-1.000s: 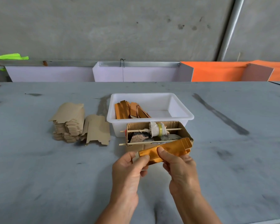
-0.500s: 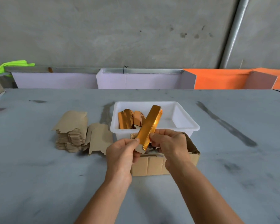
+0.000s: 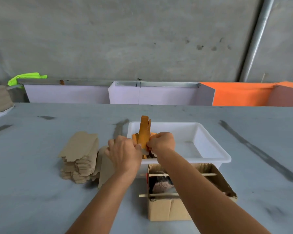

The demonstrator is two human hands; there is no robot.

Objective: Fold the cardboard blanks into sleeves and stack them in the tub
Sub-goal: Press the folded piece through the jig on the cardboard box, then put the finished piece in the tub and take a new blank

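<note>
A folded orange sleeve (image 3: 144,130) stands nearly upright over the left end of the white tub (image 3: 210,146). My left hand (image 3: 123,152) and my right hand (image 3: 161,143) both pinch its lower end. Other orange sleeves (image 3: 135,138) lean inside the tub's left end, mostly hidden behind my hands. A stack of flat brown cardboard blanks (image 3: 79,157) lies on the table left of the tub, with one loose blank (image 3: 105,168) beside it, partly under my left forearm.
A small open cardboard box (image 3: 167,208) with two sticks across it and some scraps inside stands in front of the tub, under my right forearm. White and orange bins line the table's far edge. The grey table (image 3: 32,200) stretches wide on both sides.
Both hands have carried the orange sleeve forward from above the small box to the tub's left end, turning it from lying sideways to nearly upright.
</note>
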